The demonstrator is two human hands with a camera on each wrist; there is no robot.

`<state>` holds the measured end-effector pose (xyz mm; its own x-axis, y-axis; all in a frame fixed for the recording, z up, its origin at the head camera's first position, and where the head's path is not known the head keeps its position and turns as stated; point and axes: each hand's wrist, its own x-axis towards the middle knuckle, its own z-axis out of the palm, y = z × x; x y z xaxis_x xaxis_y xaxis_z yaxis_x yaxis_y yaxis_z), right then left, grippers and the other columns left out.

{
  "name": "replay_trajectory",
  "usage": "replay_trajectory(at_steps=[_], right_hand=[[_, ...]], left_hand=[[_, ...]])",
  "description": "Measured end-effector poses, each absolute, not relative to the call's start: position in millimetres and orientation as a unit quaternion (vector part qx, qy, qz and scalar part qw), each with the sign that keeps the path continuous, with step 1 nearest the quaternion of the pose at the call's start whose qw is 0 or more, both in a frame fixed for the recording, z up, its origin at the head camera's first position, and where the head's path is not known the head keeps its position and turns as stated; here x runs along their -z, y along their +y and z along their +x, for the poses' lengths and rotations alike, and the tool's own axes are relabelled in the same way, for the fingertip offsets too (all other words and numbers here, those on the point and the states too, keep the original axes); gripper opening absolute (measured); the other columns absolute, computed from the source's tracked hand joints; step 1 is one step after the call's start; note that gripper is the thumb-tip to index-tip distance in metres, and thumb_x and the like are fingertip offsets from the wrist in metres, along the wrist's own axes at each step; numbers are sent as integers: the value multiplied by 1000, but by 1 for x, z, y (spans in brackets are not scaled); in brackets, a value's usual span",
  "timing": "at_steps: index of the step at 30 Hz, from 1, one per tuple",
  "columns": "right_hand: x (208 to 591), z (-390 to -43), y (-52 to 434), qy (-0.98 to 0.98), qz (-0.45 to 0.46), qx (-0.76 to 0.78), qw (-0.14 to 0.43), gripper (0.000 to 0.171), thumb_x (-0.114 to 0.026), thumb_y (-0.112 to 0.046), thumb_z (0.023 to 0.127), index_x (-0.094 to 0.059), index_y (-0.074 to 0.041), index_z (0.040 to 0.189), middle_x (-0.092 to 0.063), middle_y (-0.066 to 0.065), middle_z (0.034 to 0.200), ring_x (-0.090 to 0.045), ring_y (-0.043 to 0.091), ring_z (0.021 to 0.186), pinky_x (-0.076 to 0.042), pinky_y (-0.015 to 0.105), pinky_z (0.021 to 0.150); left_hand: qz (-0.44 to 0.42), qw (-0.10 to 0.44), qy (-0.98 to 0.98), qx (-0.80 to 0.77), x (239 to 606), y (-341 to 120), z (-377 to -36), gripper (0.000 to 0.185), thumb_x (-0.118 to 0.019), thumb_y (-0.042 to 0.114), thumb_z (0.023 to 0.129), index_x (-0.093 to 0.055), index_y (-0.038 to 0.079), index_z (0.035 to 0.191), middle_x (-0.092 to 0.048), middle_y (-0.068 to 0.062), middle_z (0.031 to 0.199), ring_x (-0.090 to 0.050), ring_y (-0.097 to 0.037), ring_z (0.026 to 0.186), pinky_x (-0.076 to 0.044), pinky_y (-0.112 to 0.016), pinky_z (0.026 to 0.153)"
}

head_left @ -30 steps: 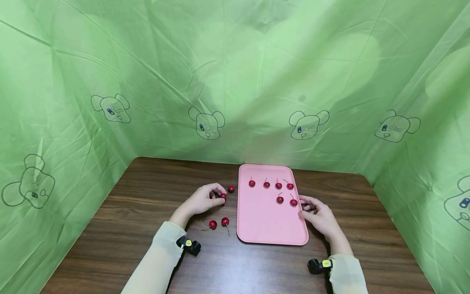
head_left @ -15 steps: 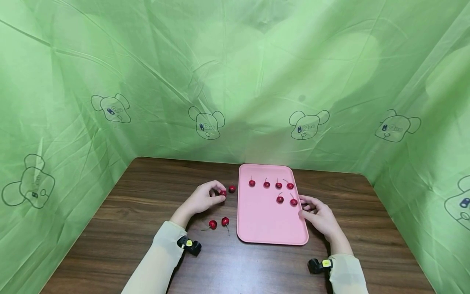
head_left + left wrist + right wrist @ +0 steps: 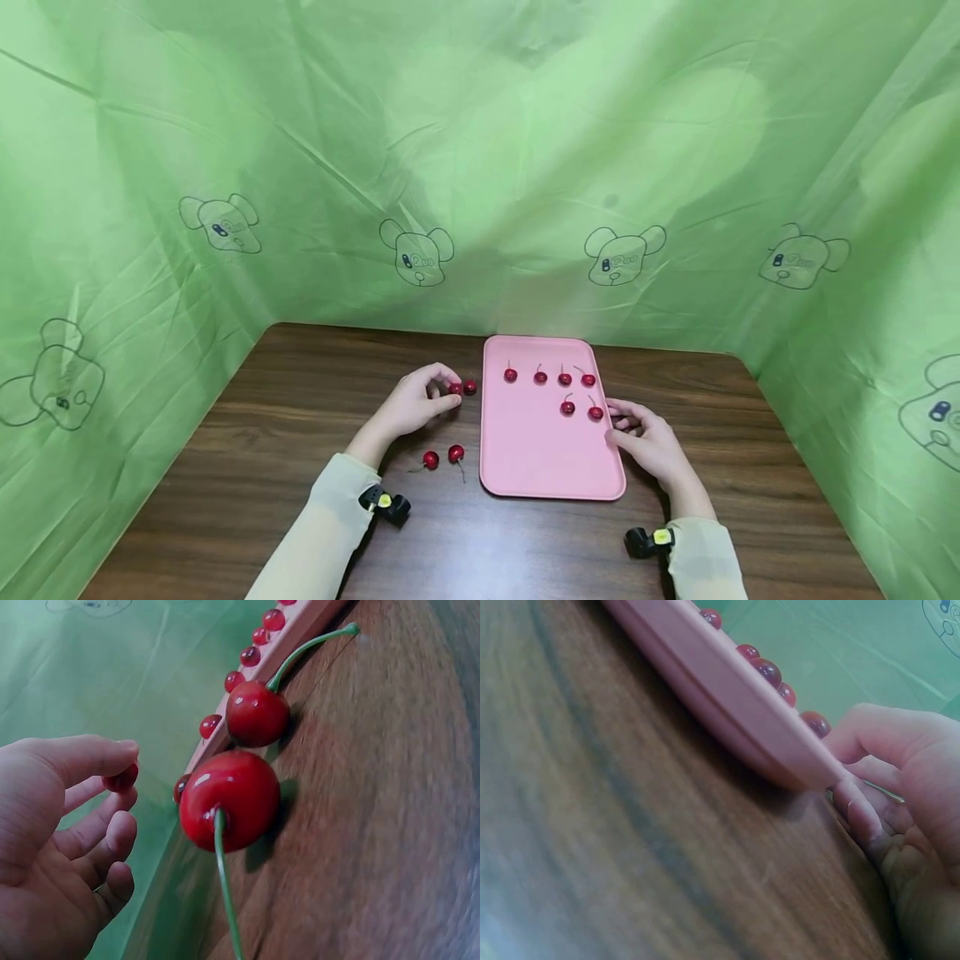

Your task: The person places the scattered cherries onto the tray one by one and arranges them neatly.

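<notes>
My left hand [image 3: 448, 395] pinches a red cherry [image 3: 454, 388] between thumb and forefinger just above the wooden table, left of the pink tray [image 3: 543, 467]. In the left wrist view the left hand [image 3: 124, 761] pinches the same cherry [image 3: 121, 778]. Another loose cherry [image 3: 469, 387] lies right beside it. Two more cherries [image 3: 431, 459] [image 3: 455, 453] lie nearer me; they fill the left wrist view [image 3: 229, 799] [image 3: 257, 712]. Several cherries [image 3: 564, 379] sit on the tray. My right hand [image 3: 618, 421] holds the tray's right rim, fingers curled against its edge [image 3: 802, 769].
The brown table [image 3: 300, 417] is walled in by green printed cloth [image 3: 480, 167] on three sides. Bare wood [image 3: 480, 542] lies in front of the tray and to its right. Small black-and-yellow wrist cameras [image 3: 384, 502] [image 3: 647, 542] sit at both sleeves.
The left hand has carried its cherry a little away from me, closer to the loose cherry by the tray. The right hand stays at the tray's rim.
</notes>
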<state>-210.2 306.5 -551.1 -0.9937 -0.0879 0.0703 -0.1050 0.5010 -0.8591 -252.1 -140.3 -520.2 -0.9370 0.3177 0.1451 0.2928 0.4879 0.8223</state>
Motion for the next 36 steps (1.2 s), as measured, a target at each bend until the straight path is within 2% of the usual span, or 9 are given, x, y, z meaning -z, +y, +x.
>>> replay_trajectory(at_steps=[4,11,19,26,31,36], right_hand=[[552,-211,307,-862,62,-502,9,55,-84,-7,94,-66,0,146,-74,17,130,-65,22,104,-51,23,82],[554,-211,308,-861,67,-504,14,55,-83,-5,94,-65,1,147,-74,17,130,-64,21,103,-51,23,82],[554,-212,308,-862,65,-502,13,55,-83,-6,95,-65,0,147,-74,17,130,-65,24,105,-50,24,82],[552,-211,307,-867,59,-495,10,55,-83,-8,95,-66,-2,147,-75,17,129,-65,27,106,-50,24,83],[552,-212,306,-871,53,-489,8,55,-83,-9,95,-67,-4,147,-75,15,128,-65,25,106,-51,24,83],[552,-212,307,-869,49,-492,4,56,-84,-8,94,-66,-3,147,-74,16,130,-64,25,107,-50,24,83]], left_hand=[[178,8,864,-471,518,-135,-253,24,-84,18,97,-73,20,118,-71,-1,108,-60,-18,75,-52,-32,57],[198,-21,870,-452,509,-118,-261,23,-85,19,97,-72,21,116,-67,0,103,-58,-16,77,-51,-33,63],[218,-41,879,-423,496,-94,-271,24,-87,17,94,-72,17,112,-64,-1,98,-57,-14,73,-51,-32,65],[239,-36,886,-396,491,-70,-280,22,-86,17,94,-71,12,109,-68,-10,102,-59,-22,85,-50,-34,74],[251,-37,884,-392,491,-52,-284,18,-86,17,95,-73,15,107,-70,-2,107,-62,-20,91,-51,-35,82],[264,-27,885,-384,496,-35,-287,20,-85,18,96,-73,15,111,-73,-3,107,-66,-24,93,-53,-35,83]])
